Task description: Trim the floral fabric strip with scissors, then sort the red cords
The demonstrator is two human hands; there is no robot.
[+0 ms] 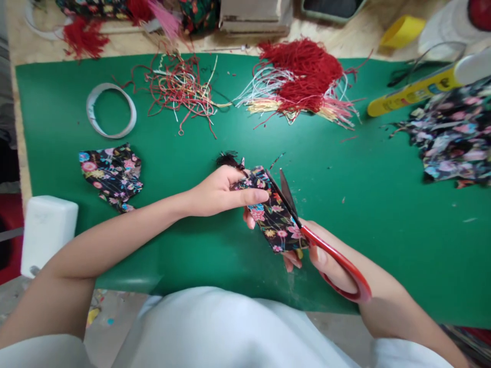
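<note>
My left hand [222,191] pinches a small black floral fabric piece [278,217], thumb on top and fingers beneath. A black tassel [229,159] sticks out above the same hand. In my right hand [326,263] is a pair of red-handled scissors [341,271], its blades parted and pointing up and left. One blade lies along the right edge of the fabric; whether cloth is between the blades I cannot tell. Fingertips of the right hand show under the fabric's lower end. Another floral fabric scrap [113,174] lies to the left on the green mat [184,245].
Behind my hands lie loose red and cream cords [180,87] and a red cord bundle [303,74]. A tape roll [111,111] and a white box [49,232] sit left. On the right are a yellow tube [414,94] and a heap of floral strips [456,133].
</note>
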